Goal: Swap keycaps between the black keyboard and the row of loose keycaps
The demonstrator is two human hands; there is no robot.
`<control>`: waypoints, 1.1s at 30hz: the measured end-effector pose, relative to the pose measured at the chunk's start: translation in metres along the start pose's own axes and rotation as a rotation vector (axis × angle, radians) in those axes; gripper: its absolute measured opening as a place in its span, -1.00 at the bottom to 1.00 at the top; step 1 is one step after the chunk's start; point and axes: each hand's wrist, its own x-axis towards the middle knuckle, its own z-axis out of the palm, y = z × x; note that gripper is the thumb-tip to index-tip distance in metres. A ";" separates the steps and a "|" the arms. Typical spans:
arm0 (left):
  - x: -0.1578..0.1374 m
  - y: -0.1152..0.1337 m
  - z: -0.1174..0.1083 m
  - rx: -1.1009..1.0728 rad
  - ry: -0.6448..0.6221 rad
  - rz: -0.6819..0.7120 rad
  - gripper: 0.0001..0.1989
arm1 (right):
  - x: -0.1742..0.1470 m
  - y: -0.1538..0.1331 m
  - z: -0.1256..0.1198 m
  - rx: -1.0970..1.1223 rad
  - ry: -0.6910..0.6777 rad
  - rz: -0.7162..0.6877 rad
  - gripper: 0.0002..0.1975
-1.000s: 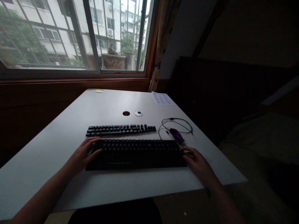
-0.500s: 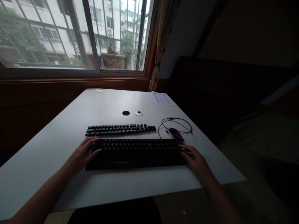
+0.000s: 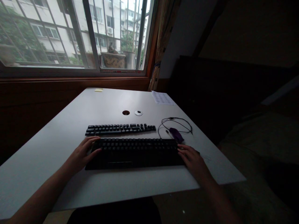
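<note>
On the table (image 3: 105, 186), a black keyboard (image 3: 137, 157) lies between the left hand (image 3: 80, 153), its grip spread at one end, and the right hand (image 3: 192, 158), its grip bunched at the other, whether pinching anything I cannot tell. Keycaps (image 3: 112, 129) line up just beyond it; outside, a patterned pot (image 3: 113, 61) holds something dark (image 3: 111, 49).

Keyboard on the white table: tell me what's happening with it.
A person has both bare hands at the black keyboard, which lies on the white table. The left hand rests at its left end, thumb and fingers apart; the right hand is at its right end, though whether it holds anything is too dark to tell. Behind the keyboard lie rows of black keycaps. Near the right hand are a purple item and a looped cable.
</note>
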 end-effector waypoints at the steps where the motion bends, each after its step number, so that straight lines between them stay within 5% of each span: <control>1: 0.000 -0.001 0.000 0.003 0.000 0.003 -0.52 | 0.000 0.000 0.000 -0.014 0.001 -0.022 -0.78; 7: 0.000 -0.001 0.000 -0.003 0.010 0.025 -0.52 | -0.002 0.000 -0.003 -0.114 0.010 -0.103 -0.79; 23: 0.001 0.002 -0.002 -0.011 0.001 0.010 -0.52 | -0.006 -0.021 -0.011 -0.161 0.048 -0.051 -0.72; 33: 0.001 -0.004 0.001 0.002 -0.003 0.001 -0.51 | -0.008 -0.005 -0.004 -0.221 0.049 -0.109 -0.77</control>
